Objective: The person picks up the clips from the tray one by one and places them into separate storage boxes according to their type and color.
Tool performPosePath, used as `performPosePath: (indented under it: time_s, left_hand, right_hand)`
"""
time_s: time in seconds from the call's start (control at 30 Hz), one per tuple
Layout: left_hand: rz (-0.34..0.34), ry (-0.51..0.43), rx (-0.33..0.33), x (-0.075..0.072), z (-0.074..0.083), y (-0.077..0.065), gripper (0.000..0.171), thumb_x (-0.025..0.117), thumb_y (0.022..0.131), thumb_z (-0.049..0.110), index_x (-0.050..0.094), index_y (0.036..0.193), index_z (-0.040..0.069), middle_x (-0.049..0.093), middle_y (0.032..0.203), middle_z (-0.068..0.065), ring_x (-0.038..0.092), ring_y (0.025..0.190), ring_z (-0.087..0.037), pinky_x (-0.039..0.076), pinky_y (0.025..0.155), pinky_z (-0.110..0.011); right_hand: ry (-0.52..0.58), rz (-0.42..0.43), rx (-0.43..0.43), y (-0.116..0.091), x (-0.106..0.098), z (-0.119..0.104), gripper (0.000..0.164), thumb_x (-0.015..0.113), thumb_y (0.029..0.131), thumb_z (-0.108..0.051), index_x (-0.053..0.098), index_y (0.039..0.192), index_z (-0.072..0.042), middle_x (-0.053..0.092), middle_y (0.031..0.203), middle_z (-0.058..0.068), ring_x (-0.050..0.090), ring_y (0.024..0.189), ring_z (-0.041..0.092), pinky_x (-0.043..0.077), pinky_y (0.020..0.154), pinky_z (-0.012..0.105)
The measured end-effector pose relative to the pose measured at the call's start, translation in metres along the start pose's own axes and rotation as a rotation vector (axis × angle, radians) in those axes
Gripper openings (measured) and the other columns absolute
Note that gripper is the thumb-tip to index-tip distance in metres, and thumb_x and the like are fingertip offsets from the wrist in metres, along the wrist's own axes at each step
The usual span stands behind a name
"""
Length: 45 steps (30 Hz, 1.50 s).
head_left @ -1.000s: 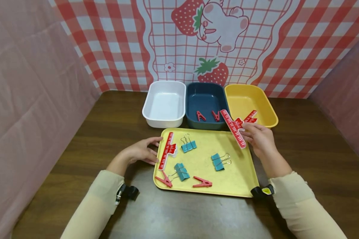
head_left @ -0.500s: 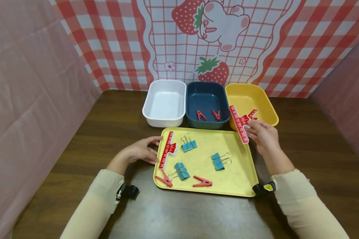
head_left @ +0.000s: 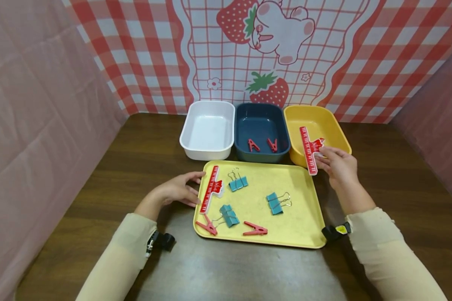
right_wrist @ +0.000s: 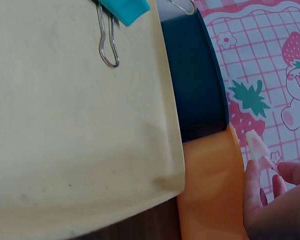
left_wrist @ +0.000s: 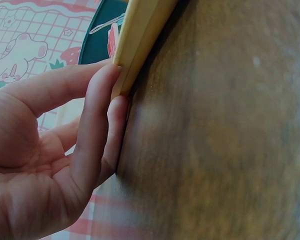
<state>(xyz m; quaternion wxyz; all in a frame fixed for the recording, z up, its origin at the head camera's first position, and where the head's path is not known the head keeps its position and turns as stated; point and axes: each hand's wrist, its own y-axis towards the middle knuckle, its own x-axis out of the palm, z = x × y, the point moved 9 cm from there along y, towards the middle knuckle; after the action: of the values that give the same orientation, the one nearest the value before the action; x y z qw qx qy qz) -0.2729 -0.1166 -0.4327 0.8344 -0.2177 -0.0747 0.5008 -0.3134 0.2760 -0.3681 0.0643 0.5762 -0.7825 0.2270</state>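
Tray (head_left: 297, 179): two coral pegs (head_left: 259, 230), three binder clips (head_left: 231, 217), flat red clip (head_left: 211, 191); likely remaining. Left hand (head_left: 178, 189): fingers apart, touching rim. Right hand (head_left: 340, 166): fingers pinch second red clip (head_left: 308, 151) at yellow bin (head_left: 335, 133)'s near side. Blue bin (head_left: 261, 158): two dark-red pegs (head_left: 253, 145), apparently done.

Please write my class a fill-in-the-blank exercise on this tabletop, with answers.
The right hand holds a long red clip; the tray bears ____ more.
The left hand touches the tray's ____ edge.
The tray bears ____ teal binder clips.
The bin holding two red clothespins is ____.

Answers: one; left; three; dark blue.
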Motion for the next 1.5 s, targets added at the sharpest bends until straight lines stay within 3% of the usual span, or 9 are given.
performPosePath:
  time_s: [0.27,0.6,0.7,1.0,1.5]
  left_hand:
    - [-0.002,-0.005,0.000,0.001,0.000,0.000,0.083,0.065,0.075,-0.018,0.030,0.144,0.010,0.032,0.129,-0.017,0.059,0.096,-0.026,0.057,0.074,-0.038]
    - [0.010,-0.005,-0.007,0.000,0.001,-0.002,0.084,0.066,0.074,-0.018,0.031,0.144,0.011,0.033,0.128,-0.017,0.060,0.094,-0.026,0.057,0.073,-0.038]
    - [0.004,-0.004,-0.001,0.000,0.001,-0.002,0.084,0.066,0.074,-0.018,0.030,0.145,0.010,0.032,0.129,-0.017,0.059,0.095,-0.027,0.057,0.073,-0.038]
    - [-0.029,-0.003,0.020,0.003,0.004,-0.005,0.083,0.067,0.074,-0.016,0.029,0.144,0.008,0.032,0.127,-0.018,0.059,0.096,-0.026,0.057,0.076,-0.038]
    - [0.006,-0.002,-0.008,-0.001,-0.002,0.000,0.084,0.067,0.074,-0.017,0.031,0.144,0.011,0.033,0.128,-0.017,0.060,0.094,-0.025,0.057,0.073,-0.038]
  right_hand:
    - [0.002,0.028,0.003,0.005,-0.002,-0.005,0.011,0.071,0.081,-0.008,0.062,0.087,-0.005,0.052,0.097,0.008,0.066,0.068,0.016,0.057,0.067,0.027]
    - [-0.027,0.079,-0.015,0.012,-0.006,-0.014,0.011,0.067,0.085,-0.010,0.060,0.092,-0.006,0.057,0.091,0.006,0.066,0.070,0.014,0.056,0.070,0.025]
    - [-0.050,0.103,-0.001,0.015,-0.007,-0.015,0.016,0.067,0.085,-0.012,0.058,0.098,-0.007,0.055,0.097,0.007,0.066,0.072,0.013,0.055,0.073,0.025]
    - [0.014,0.109,0.011,0.027,-0.007,-0.018,0.011,0.066,0.085,-0.006,0.058,0.091,-0.004,0.053,0.092,0.008,0.064,0.068,0.015,0.057,0.067,0.026]
    - [-0.060,0.211,0.045,0.043,-0.008,-0.023,0.017,0.062,0.089,-0.010,0.052,0.103,-0.007,0.054,0.096,0.006,0.063,0.072,0.011,0.055,0.072,0.023]
